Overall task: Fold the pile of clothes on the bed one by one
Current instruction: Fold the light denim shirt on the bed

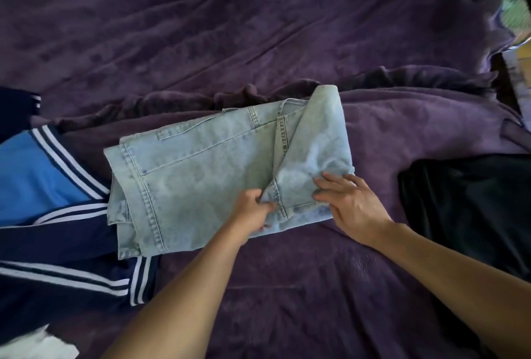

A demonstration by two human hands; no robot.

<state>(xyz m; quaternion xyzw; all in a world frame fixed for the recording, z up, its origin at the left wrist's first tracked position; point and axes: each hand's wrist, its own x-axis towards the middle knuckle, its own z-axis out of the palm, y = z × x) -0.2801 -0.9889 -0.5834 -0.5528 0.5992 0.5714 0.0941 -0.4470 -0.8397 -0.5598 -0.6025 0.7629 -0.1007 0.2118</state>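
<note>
Our left hand (253,210) is pinching the folded jeans (201,174) on the purple bed (287,28); at its three o'clock, our right hand (352,202) is pressing them, fingers flat.

Both bare forearms reach in from below. Left grip (254,210) is curled, pinching the denim (201,174); right grip (349,200) lies flat, fingers (334,180) spread, pressing it too.

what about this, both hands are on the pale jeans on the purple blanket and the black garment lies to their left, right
Wrong side: the head view shows the black garment right of the jeans. The left hand and right hand are on them, on the purple blanket.
</note>
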